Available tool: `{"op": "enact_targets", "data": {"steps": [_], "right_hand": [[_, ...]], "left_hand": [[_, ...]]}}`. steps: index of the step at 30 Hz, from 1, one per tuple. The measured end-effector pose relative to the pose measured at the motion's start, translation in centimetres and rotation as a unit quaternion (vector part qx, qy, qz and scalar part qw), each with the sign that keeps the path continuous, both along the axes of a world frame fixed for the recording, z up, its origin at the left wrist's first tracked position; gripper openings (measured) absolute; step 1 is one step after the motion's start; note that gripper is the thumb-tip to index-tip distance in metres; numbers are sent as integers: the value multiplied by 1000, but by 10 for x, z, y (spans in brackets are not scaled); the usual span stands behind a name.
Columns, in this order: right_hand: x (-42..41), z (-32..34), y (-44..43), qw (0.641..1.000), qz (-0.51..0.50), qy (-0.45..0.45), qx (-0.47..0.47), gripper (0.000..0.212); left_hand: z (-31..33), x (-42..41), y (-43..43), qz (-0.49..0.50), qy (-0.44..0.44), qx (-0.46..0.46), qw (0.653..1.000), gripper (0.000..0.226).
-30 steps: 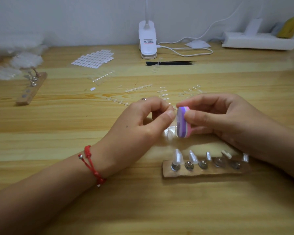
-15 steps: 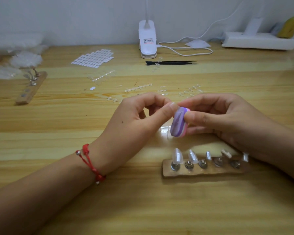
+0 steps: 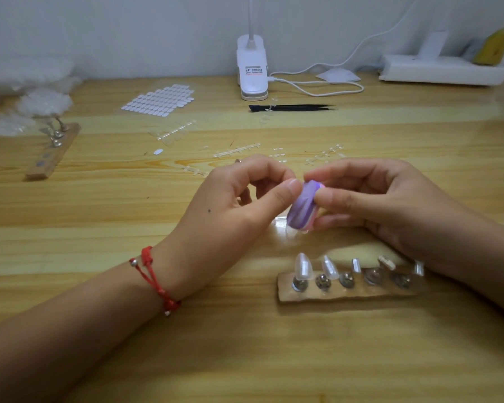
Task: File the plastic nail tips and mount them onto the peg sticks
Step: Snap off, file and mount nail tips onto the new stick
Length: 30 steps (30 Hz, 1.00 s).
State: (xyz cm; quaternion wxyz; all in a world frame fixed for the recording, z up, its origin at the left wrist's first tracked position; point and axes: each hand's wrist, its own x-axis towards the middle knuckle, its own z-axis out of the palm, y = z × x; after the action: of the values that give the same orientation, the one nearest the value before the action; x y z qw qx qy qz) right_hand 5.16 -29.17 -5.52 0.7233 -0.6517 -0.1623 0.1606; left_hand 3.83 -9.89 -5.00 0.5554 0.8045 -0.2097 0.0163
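Note:
My right hand point(image 3: 376, 205) grips a small purple and pink buffer block point(image 3: 301, 207) between thumb and fingers. My left hand point(image 3: 233, 210) pinches something tiny at its thumb and forefinger, pressed against the block's top; the item itself is hidden, likely a clear nail tip. In front of the hands lies a wooden peg holder point(image 3: 346, 292) with several metal pegs; clear nail tips point(image 3: 302, 267) stand on the left pegs.
Empty clear sprues point(image 3: 236, 151) are scattered behind the hands. Farther back lie a sheet of adhesive tabs point(image 3: 159, 100), black tweezers point(image 3: 291, 107), a white clip lamp point(image 3: 252, 74) with its cable, and a white box point(image 3: 442, 72). A second peg holder point(image 3: 54, 149) sits at the left.
The buffer block has tilted, its purple face turning up toward me, and it has shifted slightly down along my left fingertips. Both hands stay in place.

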Motion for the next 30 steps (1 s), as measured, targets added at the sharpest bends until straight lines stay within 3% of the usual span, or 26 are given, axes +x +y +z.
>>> {"op": "enact_targets", "data": {"steps": [3,7,11,15,18,22,26,30], "right_hand": [[3,1,-1,998,-24,23,49,26],[-2,1,-1,999,32,-13,-40,26],[2,0,-1,999,-37,12,34,28],[0,0,1,1000,1,5,-1,26],[2,-1,0,998,-35,16,45,24],[0,0,1,1000,1,4,8,25],[3,-1,0,998,-41,15,50,24],[0,0,1,1000,2,-2,-5,26]], "left_hand": [[0,-1,0,-5,-7,4,1000,13],[0,0,0,10,-2,-13,1000,13],[0,-1,-1,-11,-3,4,1000,14],[1,-1,-1,9,-9,-3,1000,13],[1,-2,-2,-3,-9,9,1000,13],[0,-1,-1,18,-14,2,1000,13],[0,-1,-2,-3,-3,8,1000,13],[0,-1,-1,22,-14,-1,1000,13]]}}
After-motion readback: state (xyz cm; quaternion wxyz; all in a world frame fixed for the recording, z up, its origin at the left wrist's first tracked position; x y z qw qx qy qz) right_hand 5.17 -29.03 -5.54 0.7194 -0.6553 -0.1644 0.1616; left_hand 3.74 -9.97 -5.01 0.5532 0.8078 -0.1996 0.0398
